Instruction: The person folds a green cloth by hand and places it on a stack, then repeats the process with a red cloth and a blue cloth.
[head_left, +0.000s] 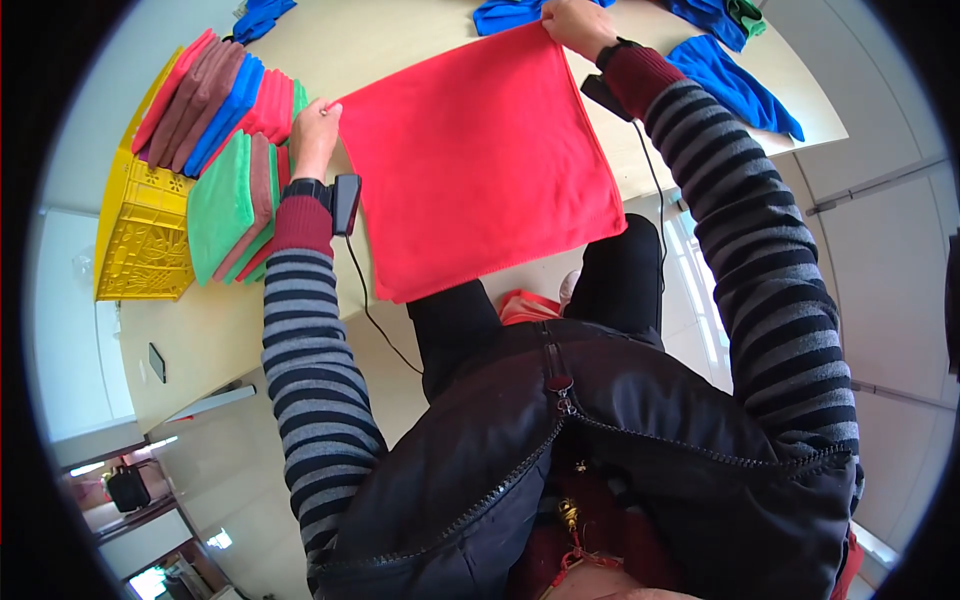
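A square red cloth (480,160) lies spread flat on the pale table (400,40), its near edge hanging over the table's front. My left hand (315,130) pinches the cloth's left far corner. My right hand (578,25) grips the right far corner. Both arms wear striped grey and dark sleeves with red cuffs, and a small black device is strapped at each wrist.
A yellow crate (140,230) at the left holds folded cloths (230,110) in red, brown, blue and green. Loose blue cloths (735,85) lie at the far right and top of the table. A dark phone (157,362) rests near the table's left front.
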